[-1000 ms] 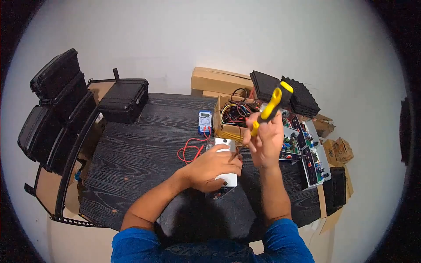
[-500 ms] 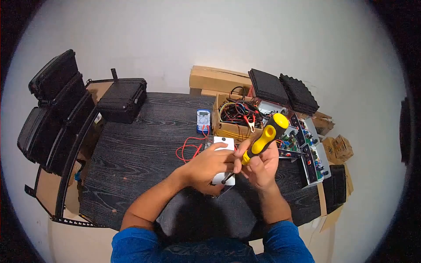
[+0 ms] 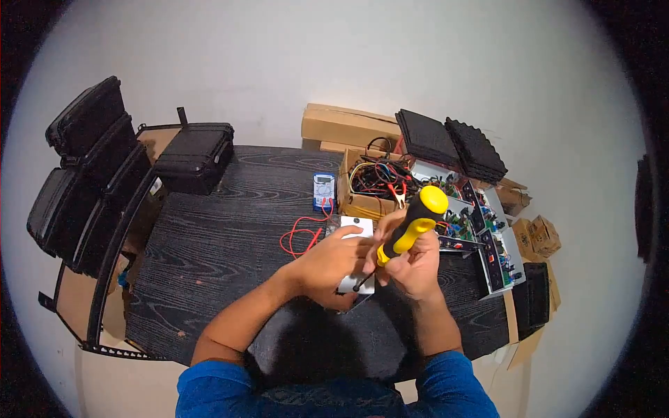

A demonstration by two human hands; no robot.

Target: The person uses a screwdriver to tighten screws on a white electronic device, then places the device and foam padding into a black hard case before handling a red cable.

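A yellow-and-black screwdriver (image 3: 415,224) is gripped in my right hand (image 3: 417,268), its handle pointing up and away to the right. Its dark shaft slants down to the near end of a small white box (image 3: 357,224). My left hand (image 3: 333,265) is wrapped over that box from the left and steadies it, hiding its middle. A round black spot shows on the far end of the box's white face. Red test leads (image 3: 298,240) lie just left of the box, running to a blue-framed multimeter (image 3: 323,191) behind it.
An open cardboard box (image 3: 369,205) full of tangled cables stands beyond my hands. To the right are white housings with circuit boards (image 3: 498,258) and black foam sheets (image 3: 446,143). Black hard cases (image 3: 195,157) stand at the left. All around is the dark wood-grain table (image 3: 230,230).
The screwdriver handle has turned and tipped slightly to the left and more upright in my right hand. Its tip stays at the white box, and my left hand holds its place.
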